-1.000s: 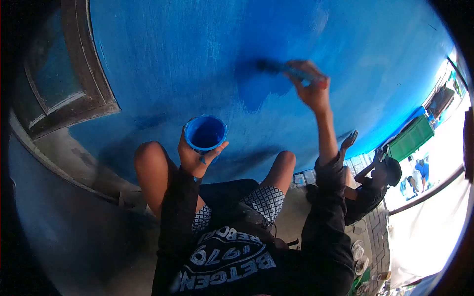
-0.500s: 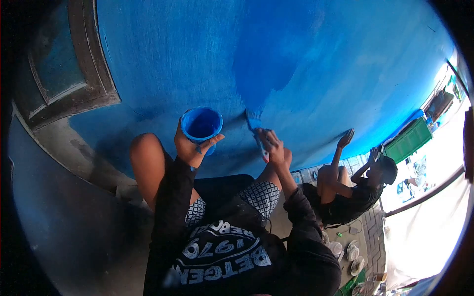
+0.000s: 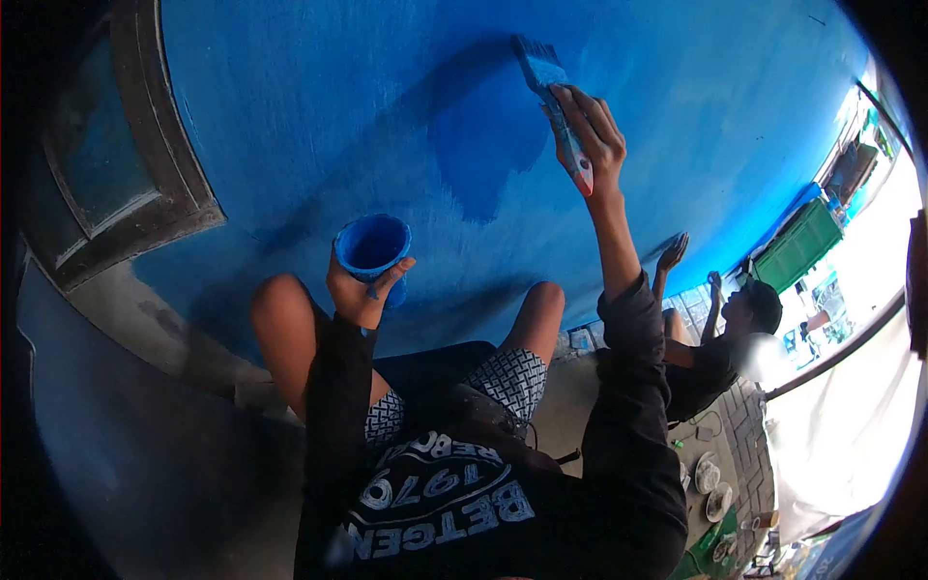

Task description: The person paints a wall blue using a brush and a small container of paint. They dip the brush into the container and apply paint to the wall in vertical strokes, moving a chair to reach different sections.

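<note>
Two hands were occupied: the left hand (image 3: pixel 356 295) was curled around a blue-stained cup (image 3: pixel 379 228), mouth tilted up, while the right hand (image 3: pixel 597 140) was closed round the handle of a wide brush (image 3: pixel 541 72). Brushing blue over the wall (image 3: pixel 290 116) looked to be the step in hand, with the bristles raised at the upper right of a darker patch (image 3: pixel 483 164); whether they touched the surface could not be told. A next stroke, by judgement, called for bristles laid flat at the ragged lower edge of that patch and drawn out evenly — or a dip first, if they were running dry, though how much the cup held was unclear. The cup was near the wall, above the left knee (image 3: pixel 280 309), and both raised knees narrowed the reach to the lower part. A brown wooden frame (image 3: pixel 162 145) bordered the blue on the left, a place where a stroke could stray. Off to the right, another person (image 3: pixel 701 372) sat close by the wall, a hand (image 3: pixel 674 253) raised near it — this limited sideways room. A green crate (image 3: pixel 797 246) stood beyond.
</note>
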{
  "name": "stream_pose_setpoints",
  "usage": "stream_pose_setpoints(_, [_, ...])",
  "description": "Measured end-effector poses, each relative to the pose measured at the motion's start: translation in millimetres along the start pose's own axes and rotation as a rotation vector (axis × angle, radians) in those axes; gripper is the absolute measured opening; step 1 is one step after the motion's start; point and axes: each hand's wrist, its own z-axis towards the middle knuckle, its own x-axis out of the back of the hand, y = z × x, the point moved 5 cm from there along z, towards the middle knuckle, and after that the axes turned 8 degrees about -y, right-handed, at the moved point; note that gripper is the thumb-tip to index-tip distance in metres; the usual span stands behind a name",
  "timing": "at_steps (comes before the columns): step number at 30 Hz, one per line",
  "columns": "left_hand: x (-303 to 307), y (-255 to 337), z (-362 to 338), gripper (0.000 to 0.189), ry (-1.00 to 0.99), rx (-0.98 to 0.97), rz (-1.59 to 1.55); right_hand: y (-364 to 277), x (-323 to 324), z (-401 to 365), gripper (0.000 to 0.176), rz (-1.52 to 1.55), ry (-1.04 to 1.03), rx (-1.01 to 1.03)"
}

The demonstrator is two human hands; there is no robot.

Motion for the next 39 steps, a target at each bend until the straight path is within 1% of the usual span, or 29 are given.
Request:
stream_pose_setpoints(1, [0, 2, -1, 0.065, 0.006, 0.0, -0.002, -2, -3, -7, 0.04, 0.004, -0.003, 0.003])
stream_pose_setpoints(2, [-1, 4, -3, 0.065, -0.005, -0.003, 0.018, -2, -13, -23, 0.041, 0.001, -0.061, -0.012])
stream_pose_setpoints(3, [-1, 6, -4, 0.065, -0.016, -0.005, 0.039, 0, -26, -47, 0.041, -0.002, -0.118, -0.028])
stream_pose_setpoints(4, [-1, 8, -4, 0.065, -0.011, -0.009, 0.038, 9, -46, -86, 0.047, 0.091, -0.178, -0.042])
stream_pose_setpoints(5, [-1, 8, -3, 0.066, 0.001, 0.011, -0.025, 2, -59, -117, 0.051, 0.141, -0.157, -0.094])
stream_pose_setpoints(6, [-3, 8, -4, 0.067, 0.016, 0.03, -0.09, -23, -57, -132, 0.052, 0.043, -0.225, -0.104])
stream_pose_setpoints(7, [-6, 13, -4, 0.067, 0.027, 0.019, -0.094, -39, -59, -154, 0.045, 0.104, -0.282, -0.107])
stream_pose_setpoints(8, [-10, 22, -4, 0.068, 0.031, -0.006, -0.05, -52, -54, -176, 0.04, 0.389, -0.324, -0.216])
stream_pose_setpoints(10, [-13, 26, -17, 0.069, 0.043, -0.024, 0.001, -84, -58, -231, 0.037, 0.348, -0.562, -0.438])
stream_pose_setpoints(12, [-15, 31, -19, 0.071, -0.012, -0.066, 0.14, -109, -48, -244, 0.041, 0.408, -0.971, -0.768])
stream_pose_setpoints(13, [-17, 34, -19, 0.071, -0.01, -0.074, 0.144, -112, -45, -239, 0.041, 0.411, -0.966, -0.76])
stream_pose_setpoints(15, [-24, 39, -19, 0.074, -0.096, -0.057, 0.0, -116, -32, -217, 0.046, 0.299, -0.805, -0.461])
stream_pose_setpoints(16, [-22, 37, -19, 0.074, -0.086, -0.063, 0.002, -111, -33, -206, 0.051, 0.293, -0.841, -0.42])
stream_pose_setpoints(18, [-17, 24, -19, 0.074, -0.091, 0.038, -0.032, -92, -40, -187, 0.053, 0.318, -0.69, -0.239])
stream_pose_setpoints(20, [-19, 29, -17, 0.073, -0.085, 0.015, -0.008, -78, -49, -141, 0.044, 0.288, -0.796, -0.19])
stream_pose_setpoints(22, [-20, 30, -18, 0.071, -0.079, -0.006, 0.019, -59, -71, -105, 0.03, 0.197, -0.755, -0.081])
stream_pose_setpoints(24, [-13, 29, -16, 0.07, -0.053, -0.095, 0.173, -50, -68, -41, 0.022, 0.237, -0.661, -0.23])
stream_pose_setpoints(26, [-5, 21, -13, 0.071, -0.029, -0.106, 0.232, -45, -55, 21, 0.023, 0.207, -0.375, -0.006])
stream_pose_setpoints(28, [-4, 20, -16, 0.072, -0.001, -0.094, 0.284, -50, -34, 74, 0.026, 0.087, -0.149, 0.151])
stream_pose_setpoints(29, [-8, 25, -16, 0.071, -0.034, -0.13, 0.29, -46, -37, 89, 0.026, 0.09, -0.158, 0.146])
stream_pose_setpoints(30, [-11, 31, -15, 0.07, -0.066, -0.167, 0.296, -43, -35, 102, 0.032, 0.024, -0.055, 0.167])
stream_pose_setpoints(31, [-13, 37, -15, 0.07, -0.063, -0.162, 0.289, -42, -32, 105, 0.037, -0.042, 0.047, 0.192])
stream_pose_setpoints(32, [-17, 46, -15, 0.07, -0.07, -0.194, 0.371, -46, -34, 100, 0.037, -0.041, 0.038, 0.194])
stream_pose_setpoints(33, [-19, 51, -16, 0.07, -0.074, -0.229, 0.453, -53, -42, 91, 0.042, -0.088, -0.062, 0.19])
stream_pose_setpoints(34, [-16, 47, -17, 0.07, -0.07, -0.229, 0.446, -58, -51, 80, 0.047, -0.136, -0.161, 0.187])
stream_pose_setpoints(36, [-9, 35, -17, 0.071, -0.035, -0.169, 0.448, -68, -71, 27, 0.056, -0.198, -0.266, 0.225])
stream_pose_setpoints(37, [-13, 37, -17, 0.071, -0.025, -0.175, 0.438, -75, -76, -3, 0.057, -0.177, -0.343, 0.208])
stream_pose_setpoints(38, [-17, 39, -16, 0.073, 0.01, -0.119, 0.241, -84, -80, -36, 0.058, -0.156, -0.42, 0.194])
stream_pose_setpoints(39, [-19, 37, -18, 0.074, 0.046, -0.065, 0.043, -90, -89, -75, 0.059, -0.056, -0.488, 0.155])
